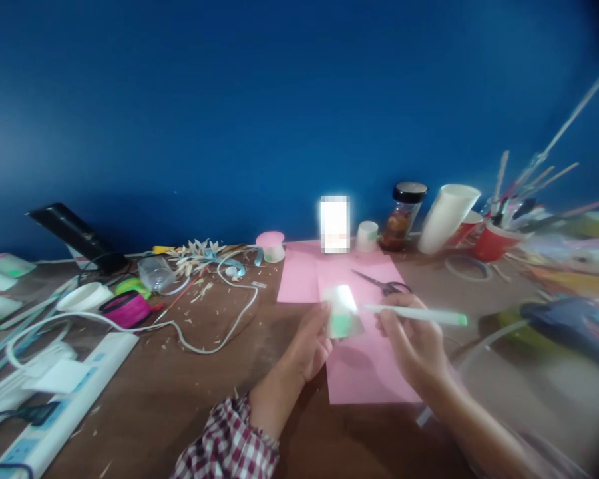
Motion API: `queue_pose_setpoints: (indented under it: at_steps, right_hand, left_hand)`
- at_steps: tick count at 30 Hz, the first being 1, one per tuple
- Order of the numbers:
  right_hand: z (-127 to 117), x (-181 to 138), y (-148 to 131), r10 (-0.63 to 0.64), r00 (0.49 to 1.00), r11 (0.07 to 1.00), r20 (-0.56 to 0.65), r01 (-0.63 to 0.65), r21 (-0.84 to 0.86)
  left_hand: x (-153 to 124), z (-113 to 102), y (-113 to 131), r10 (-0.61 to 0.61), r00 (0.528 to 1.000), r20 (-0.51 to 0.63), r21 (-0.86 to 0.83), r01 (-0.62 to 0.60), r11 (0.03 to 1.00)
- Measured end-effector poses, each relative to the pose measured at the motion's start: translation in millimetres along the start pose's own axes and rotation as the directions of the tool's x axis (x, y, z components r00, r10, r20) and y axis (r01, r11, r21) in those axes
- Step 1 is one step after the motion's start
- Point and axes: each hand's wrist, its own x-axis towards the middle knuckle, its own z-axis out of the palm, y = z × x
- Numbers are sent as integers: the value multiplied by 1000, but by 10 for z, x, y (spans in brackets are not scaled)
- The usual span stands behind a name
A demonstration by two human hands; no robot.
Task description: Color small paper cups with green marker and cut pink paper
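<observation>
my two hands over the pink paper

my left hand (307,346) holds a little white and green thing (343,311) in its fingers, up above the pink paper (364,379). (it is too blurry to say just what it is.) my right hand (412,339) is closed around a white stick (414,314) with a green end, and the stick lies sideways, with its near end just beside the little thing. the pink paper lies flat on the brown table (180,399). the scissors (385,286) rest on the paper, just behind my hands. far back by the blue wall (229,100) stand a jar (402,219) with a black lid, a tipped white cup (446,216) and red cups (489,243). on the left a white cord (214,336) curls over the table, near a long white plug box (64,406).
</observation>
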Motion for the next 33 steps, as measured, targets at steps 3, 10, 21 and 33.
queue_pose_setpoints:
  at_steps: [3,10,21,33]
  right_hand:
    - [1,-1,5,9,1000,1000,11,-9,-10]
    - [8,10,-38,-32,999,998,-5,32,-62]
    - [6,11,-61,-72,997,995,-4,72,-70]
    - [9,16,-67,-55,999,997,-4,54,-61]
  left_hand:
    - [1,18,4,4,999,-43,-6,-5,1000]
    - [8,-7,-15,-1,1000,-21,-23,1,1000]
    - [16,-15,-30,-30,999,-27,-15,30,999]
    - [21,-26,-33,-33,999,-12,-22,33,999]
